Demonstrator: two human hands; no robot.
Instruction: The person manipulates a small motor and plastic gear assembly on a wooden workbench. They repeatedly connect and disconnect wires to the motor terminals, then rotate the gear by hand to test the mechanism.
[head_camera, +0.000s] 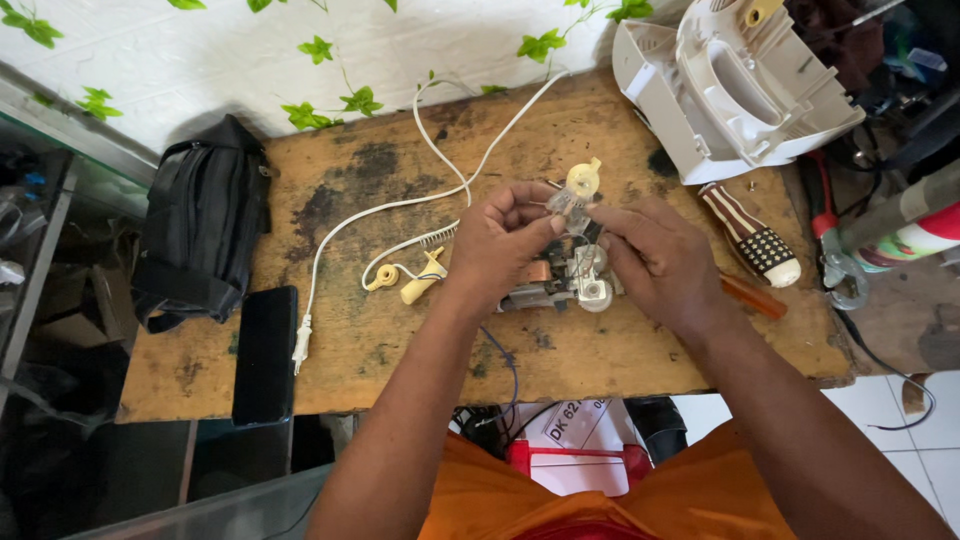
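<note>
Your left hand (500, 240) has its fingers curled tight, thumb and fingertips pinching the small clear plastic gear piece with the pale yellow knob (578, 186) at the top of the little metal motor assembly with copper windings (560, 280). Your right hand (655, 255) closes its fingertips on the same assembly from three o'clock. The assembly sits just above the worn wooden table (400, 340), near its centre, with the white power cord (400, 205) trailing off toward nine o'clock.

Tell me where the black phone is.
In the head view, the black phone lies at the left front edge of the wooden table, below the black bag, beside the white plug.
</note>
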